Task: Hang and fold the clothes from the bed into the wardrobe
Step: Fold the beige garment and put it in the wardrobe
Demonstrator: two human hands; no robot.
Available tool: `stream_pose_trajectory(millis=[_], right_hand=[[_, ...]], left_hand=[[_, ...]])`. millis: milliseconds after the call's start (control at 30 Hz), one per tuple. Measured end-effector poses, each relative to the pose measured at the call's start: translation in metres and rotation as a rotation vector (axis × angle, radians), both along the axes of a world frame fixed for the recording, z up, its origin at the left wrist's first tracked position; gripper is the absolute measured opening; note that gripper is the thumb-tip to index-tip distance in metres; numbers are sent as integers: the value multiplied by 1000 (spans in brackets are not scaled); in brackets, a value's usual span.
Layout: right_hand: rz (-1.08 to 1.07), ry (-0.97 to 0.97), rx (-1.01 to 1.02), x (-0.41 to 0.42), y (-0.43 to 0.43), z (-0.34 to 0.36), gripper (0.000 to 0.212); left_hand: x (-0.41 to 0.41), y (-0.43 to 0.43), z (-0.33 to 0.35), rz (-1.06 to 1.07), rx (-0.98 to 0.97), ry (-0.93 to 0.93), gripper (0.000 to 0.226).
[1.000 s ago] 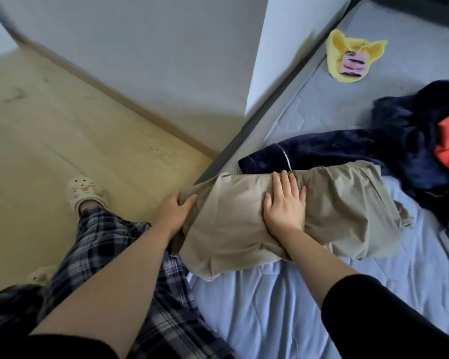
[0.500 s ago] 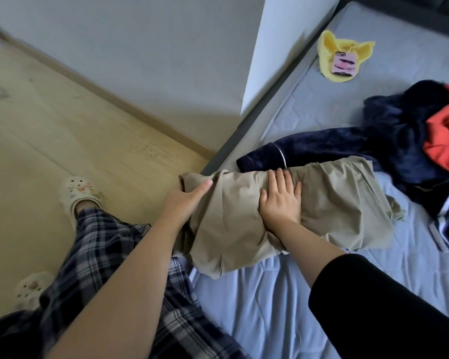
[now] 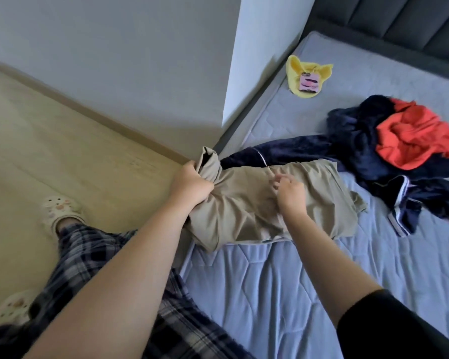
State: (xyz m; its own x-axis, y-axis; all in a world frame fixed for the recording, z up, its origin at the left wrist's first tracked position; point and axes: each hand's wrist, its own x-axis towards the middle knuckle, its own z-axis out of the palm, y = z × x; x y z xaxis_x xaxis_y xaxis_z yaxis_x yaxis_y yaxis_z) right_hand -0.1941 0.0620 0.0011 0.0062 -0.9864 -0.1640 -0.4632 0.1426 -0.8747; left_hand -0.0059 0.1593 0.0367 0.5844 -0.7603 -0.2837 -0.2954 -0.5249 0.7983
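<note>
Your beige garment (image 3: 257, 203), half folded, lies across the near edge of the bed (image 3: 283, 294), its left end hanging past the mattress. A second ago your left hand (image 3: 189, 186) only rested at that end; now its grip is bunched tight around the cloth, and the end has risen into a gathered tuft above your fist. Your right hand (image 3: 289, 194), which lay flat and pressed on the middle of the garment, has lifted its palm and curled its fingers, which seem to nip at a crease there; whether they truly hold cloth I cannot tell. This reads as you turning the left end over for the next fold, so the folding is under way and nothing has reached the wardrobe, which is out of view.

The bed wears a blue quilted sheet, wrinkled near you, with a dark padded headboard (image 3: 399, 24) at the far end. A pale wooden floor (image 3: 49, 156) meets a white wall (image 3: 127, 60) on your left. Beyond the garment sits a heap of navy clothes (image 3: 353, 141) with an orange-red garment (image 3: 412, 141) on top. Farther off lies a small yellow item (image 3: 300, 73) bearing a pink tag.
</note>
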Motion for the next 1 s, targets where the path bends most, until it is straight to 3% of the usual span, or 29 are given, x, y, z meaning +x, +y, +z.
stream_pose_trajectory(millis=[100,200,333,400,467,567,633,700,833,900,1000], right_hand=[[143,-4,164,9,20,4,31],[267,-185,378,31,39,5,26],[398,-440,649,55,61,7,29],[435,-512,767,57,68,10,33],[369,-554,807,51,62,11,44],[313,-598,751,25,35,18,56],[278,-446,568,-3,11,25,53],[218,-347,431,-32,-14,24,56],[381,-559,666,-66,-39,24,74],[437,-445,622,-67,-41,21,71],[553,-105,392,-56,-37,15,54]], left_hand=[[11,9,13,-25,10,-81,14],[16,16,31,-14,-45,-91,19],[10,15,50,-91,-42,-128,15],[5,15,49,-131,11,-170,27],[-2,16,44,-139,-8,-87,35],[-22,9,33,-216,-122,195,31],[-38,0,26,-315,-121,497,35],[-53,-8,17,-403,-34,698,54],[-70,-19,2,-458,34,778,62],[-75,-23,-1,-458,35,816,60],[-78,-24,-2,-309,-75,796,49]])
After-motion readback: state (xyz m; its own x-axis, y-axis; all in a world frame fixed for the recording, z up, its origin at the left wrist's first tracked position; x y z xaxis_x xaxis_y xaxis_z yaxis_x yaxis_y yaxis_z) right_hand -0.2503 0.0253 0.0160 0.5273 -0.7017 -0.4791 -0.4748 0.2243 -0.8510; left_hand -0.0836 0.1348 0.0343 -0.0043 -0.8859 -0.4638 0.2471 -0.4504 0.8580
